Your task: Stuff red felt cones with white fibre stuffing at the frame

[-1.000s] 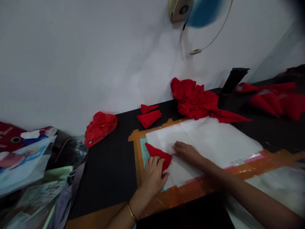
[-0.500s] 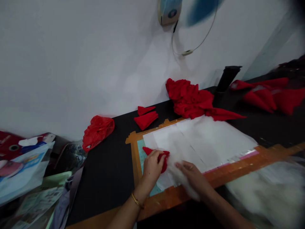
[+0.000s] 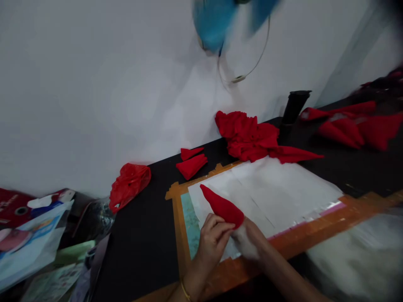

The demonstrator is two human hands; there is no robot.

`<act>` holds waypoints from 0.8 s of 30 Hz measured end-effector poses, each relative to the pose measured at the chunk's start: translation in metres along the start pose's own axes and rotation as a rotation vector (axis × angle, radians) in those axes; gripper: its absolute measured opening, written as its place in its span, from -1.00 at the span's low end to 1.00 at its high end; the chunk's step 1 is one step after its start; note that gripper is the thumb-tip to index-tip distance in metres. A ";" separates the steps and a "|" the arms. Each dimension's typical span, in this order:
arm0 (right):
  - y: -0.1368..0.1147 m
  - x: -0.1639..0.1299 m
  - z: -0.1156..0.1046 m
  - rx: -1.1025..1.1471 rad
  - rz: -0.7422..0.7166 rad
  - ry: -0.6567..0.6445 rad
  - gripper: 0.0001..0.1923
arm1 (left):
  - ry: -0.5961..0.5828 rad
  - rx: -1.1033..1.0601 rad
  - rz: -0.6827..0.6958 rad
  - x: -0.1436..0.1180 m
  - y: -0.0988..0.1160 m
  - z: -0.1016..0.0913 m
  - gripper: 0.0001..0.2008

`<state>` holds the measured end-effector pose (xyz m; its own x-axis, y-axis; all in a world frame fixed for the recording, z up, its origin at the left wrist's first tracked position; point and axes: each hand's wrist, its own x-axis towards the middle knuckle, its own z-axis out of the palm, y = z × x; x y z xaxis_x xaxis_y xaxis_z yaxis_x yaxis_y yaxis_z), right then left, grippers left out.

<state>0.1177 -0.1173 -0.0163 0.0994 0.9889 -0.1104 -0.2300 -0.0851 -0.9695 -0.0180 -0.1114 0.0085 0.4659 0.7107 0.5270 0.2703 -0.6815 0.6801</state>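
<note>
A small red cloth cone (image 3: pixel 222 206) is held above the white sheet, its tip pointing up and left. My left hand (image 3: pixel 214 235) pinches the lower rim of the cone between thumb and fingers. At the cone's wide mouth is my right hand (image 3: pixel 254 237), closed around a tuft of white stuffing (image 3: pixel 246 243); its fingertips are hidden behind or inside the red cloth. Under both hands lies the white sheet (image 3: pixel 283 193), taped to the black table (image 3: pixel 138 243) with brown tape.
A heap of red cloth cones (image 3: pixel 248 136) lies behind the sheet, with two smaller red pieces (image 3: pixel 191 165) to its left. More red cones (image 3: pixel 352 126) and a black cup (image 3: pixel 295 108) are at right. White stuffing (image 3: pixel 359 256) fills the lower right. A red plastic bag (image 3: pixel 130 184) sits left.
The red cone has turned upright and open toward my right hand. My right hand has brought the white stuffing from beside the cone to its mouth.
</note>
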 end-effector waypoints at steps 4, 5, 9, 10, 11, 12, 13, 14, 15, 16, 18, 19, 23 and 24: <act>-0.009 -0.003 0.007 0.162 0.026 0.004 -0.75 | 0.126 -0.157 -0.173 -0.008 -0.002 -0.002 -0.79; -0.012 -0.004 0.008 0.193 0.030 -0.003 -0.74 | 0.267 -0.215 -0.269 -0.005 -0.002 -0.002 -0.70; -0.022 -0.006 0.017 0.164 -0.006 -0.058 -0.71 | 0.629 -0.664 -0.732 0.021 0.001 0.000 -0.43; -0.022 -0.005 0.020 0.100 -0.042 -0.067 -0.72 | 0.600 -0.776 -0.809 0.028 0.005 0.002 -0.46; -0.021 -0.004 0.022 0.026 -0.089 -0.060 -0.72 | 0.578 -0.850 -0.858 0.034 0.009 0.005 -0.47; -0.020 -0.003 0.024 -0.048 -0.138 -0.042 -0.71 | 0.581 -0.888 -0.883 0.038 0.012 0.010 -0.48; -0.018 -0.002 0.026 -0.113 -0.180 -0.014 -0.70 | 0.601 -0.904 -0.890 0.039 0.016 0.016 -0.47; -0.017 0.000 0.027 -0.171 -0.213 0.017 -0.69 | 0.632 -0.906 -0.889 0.039 0.019 0.022 -0.47; -0.015 0.002 0.027 -0.220 -0.234 0.047 -0.68 | 0.665 -0.907 -0.883 0.038 0.020 0.028 -0.46; -0.014 0.003 0.027 -0.262 -0.243 0.069 -0.68 | 0.688 -0.913 -0.877 0.036 0.021 0.034 -0.46; -0.010 0.005 0.026 -0.338 -0.242 0.077 -0.70 | 0.705 -0.942 -0.884 0.031 0.020 0.041 -0.46; -0.009 0.005 0.026 -0.371 -0.240 0.062 -0.70 | 0.715 -0.959 -0.894 0.029 0.019 0.042 -0.46; 0.000 0.001 0.022 -0.433 -0.263 -0.016 -0.70 | 0.791 -1.021 -0.960 0.032 0.008 0.029 -0.51; 0.003 0.000 0.021 -0.457 -0.305 -0.023 -0.60 | 0.822 -1.020 -0.973 0.034 0.005 0.023 -0.54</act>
<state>0.0968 -0.1154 -0.0148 0.0731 0.9789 0.1907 0.2502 0.1670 -0.9537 0.0186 -0.0942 0.0180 -0.1768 0.9033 -0.3908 -0.6163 0.2080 0.7596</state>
